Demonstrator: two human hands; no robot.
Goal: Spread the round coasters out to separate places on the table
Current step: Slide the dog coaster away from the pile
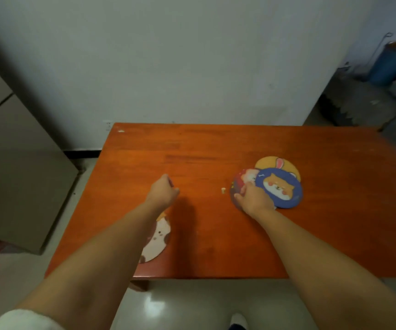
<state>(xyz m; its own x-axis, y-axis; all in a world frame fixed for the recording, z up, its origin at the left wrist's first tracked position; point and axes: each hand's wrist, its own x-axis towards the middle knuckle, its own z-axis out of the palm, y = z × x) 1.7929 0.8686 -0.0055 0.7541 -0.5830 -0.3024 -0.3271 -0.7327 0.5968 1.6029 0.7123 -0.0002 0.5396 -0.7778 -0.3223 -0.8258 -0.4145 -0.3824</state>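
Surface (216,144): orange wood against a white wall.
Cat coaster (157,239): alone near left, placed.
Left hand (162,192): curled, holding nothing.
Right hand (255,198): fingers (244,190) pressing the red coaster (241,181).
Blue coaster (279,186), yellow coaster (276,163): overlapping, left to separate.

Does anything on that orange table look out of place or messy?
A small pale scrap lies on the wooden table, left of three overlapping coasters, and a pale chip marks the far left corner. What the scrap is cannot be told. Otherwise nothing looks spilled or damaged.
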